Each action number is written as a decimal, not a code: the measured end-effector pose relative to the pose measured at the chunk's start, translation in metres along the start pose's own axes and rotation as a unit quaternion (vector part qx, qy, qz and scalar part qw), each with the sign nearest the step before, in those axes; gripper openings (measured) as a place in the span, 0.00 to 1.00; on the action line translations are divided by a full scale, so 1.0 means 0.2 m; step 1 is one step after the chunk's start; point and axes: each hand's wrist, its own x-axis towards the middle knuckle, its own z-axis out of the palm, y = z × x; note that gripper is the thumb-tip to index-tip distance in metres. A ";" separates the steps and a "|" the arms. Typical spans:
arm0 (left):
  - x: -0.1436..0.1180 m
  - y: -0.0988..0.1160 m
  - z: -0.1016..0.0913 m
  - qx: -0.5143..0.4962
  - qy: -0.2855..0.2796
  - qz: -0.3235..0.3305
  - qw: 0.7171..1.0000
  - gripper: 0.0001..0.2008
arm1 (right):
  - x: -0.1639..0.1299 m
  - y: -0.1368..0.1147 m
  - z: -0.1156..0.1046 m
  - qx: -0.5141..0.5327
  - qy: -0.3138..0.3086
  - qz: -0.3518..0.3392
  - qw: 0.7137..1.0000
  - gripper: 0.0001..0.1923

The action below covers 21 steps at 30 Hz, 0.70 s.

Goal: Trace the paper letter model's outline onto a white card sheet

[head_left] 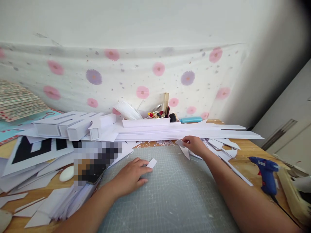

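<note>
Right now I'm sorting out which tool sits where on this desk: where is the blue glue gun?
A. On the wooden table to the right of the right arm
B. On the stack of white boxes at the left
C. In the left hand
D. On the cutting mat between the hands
A: the blue glue gun lies on the wooden table, right of the right arm, off the cutting mat.

Left hand [131,176] lies palm down, fingers curled; right hand [194,145] reaches forward, fingers pinched.
</note>
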 end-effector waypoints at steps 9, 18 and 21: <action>-0.02 0.03 -0.01 -0.013 0.005 -0.011 1.000 0.21 | -0.06 -0.10 0.07 0.028 -0.027 -0.139 0.990 0.11; 0.00 0.02 0.01 -0.011 0.031 -0.017 0.999 0.19 | -0.02 -0.01 0.11 -0.057 0.096 -0.041 0.993 0.13; 0.00 0.02 0.01 -0.031 0.033 -0.017 0.999 0.16 | -0.03 0.03 0.09 -0.090 0.075 -0.011 0.993 0.12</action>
